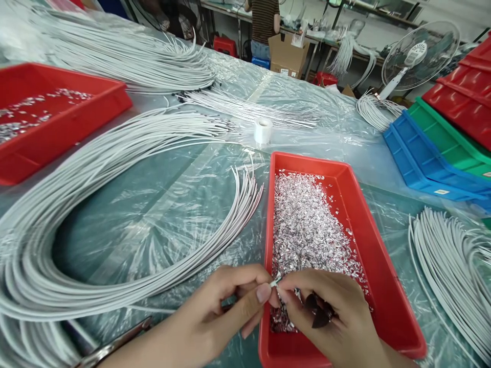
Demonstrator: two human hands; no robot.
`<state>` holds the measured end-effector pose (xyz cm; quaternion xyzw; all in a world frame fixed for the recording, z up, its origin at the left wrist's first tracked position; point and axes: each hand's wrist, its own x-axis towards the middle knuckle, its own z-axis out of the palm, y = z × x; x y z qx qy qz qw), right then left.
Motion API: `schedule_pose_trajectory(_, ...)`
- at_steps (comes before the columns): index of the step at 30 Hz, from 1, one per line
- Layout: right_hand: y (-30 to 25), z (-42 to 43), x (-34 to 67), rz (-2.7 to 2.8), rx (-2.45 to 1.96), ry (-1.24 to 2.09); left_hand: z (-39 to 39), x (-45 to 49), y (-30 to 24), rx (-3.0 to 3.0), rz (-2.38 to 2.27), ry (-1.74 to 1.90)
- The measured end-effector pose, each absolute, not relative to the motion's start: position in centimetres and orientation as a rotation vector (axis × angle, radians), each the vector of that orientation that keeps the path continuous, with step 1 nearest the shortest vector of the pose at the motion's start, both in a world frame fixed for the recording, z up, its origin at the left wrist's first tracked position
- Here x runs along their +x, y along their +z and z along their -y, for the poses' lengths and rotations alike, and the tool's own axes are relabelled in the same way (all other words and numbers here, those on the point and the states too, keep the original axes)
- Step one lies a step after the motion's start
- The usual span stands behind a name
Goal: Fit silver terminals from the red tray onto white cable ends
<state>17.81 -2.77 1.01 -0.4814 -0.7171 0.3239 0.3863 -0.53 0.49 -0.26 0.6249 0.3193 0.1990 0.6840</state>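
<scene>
My left hand pinches the end of a white cable between thumb and forefinger. Thumb and fingertips of my right hand are closed at the cable's tip, touching it from the other side. A dark brown object sits within the curled fingers of that right hand; its kind is unclear. Both hands are over the near left part of a red tray that holds a heap of small silvery foil scraps. To the left, a big looped bundle of white cables lies on the plastic-covered table.
Another red tray with scraps stands left. More cable bundles lie at the back and right. A white tape roll stands beyond the tray. Stacked bins and a fan are right. A person stands behind.
</scene>
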Motion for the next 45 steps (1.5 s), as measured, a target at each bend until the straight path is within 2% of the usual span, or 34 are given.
schedule_pose_trajectory(14, 0.4, 2.9, 17.9, 1.834, -1.180, 0.779, -0.4, -0.2, -0.4, 1.489, -0.775, 0.518)
schedule_pose_trajectory(24, 1.3, 3.0, 17.9, 1.783, -1.375, 0.697, -0.4, -0.3, -1.2, 1.546, -0.793, 0.616)
schedule_pose_trajectory(35, 0.4, 2.9, 17.7, 1.810, -1.246, 0.732, -0.4, 0.0, -1.2, 1.630, -0.778, 0.596)
schedule_pose_trajectory(41, 0.1, 3.8, 17.8, 1.957, -1.024, 0.678, -0.7, 0.1, -1.9, 1.531, -0.949, 0.677)
schedule_pose_trajectory(45, 1.3, 4.3, 19.9, 2.012, -1.231, 0.691, -0.9, 0.0, -2.1, 1.413, -0.809, 0.666)
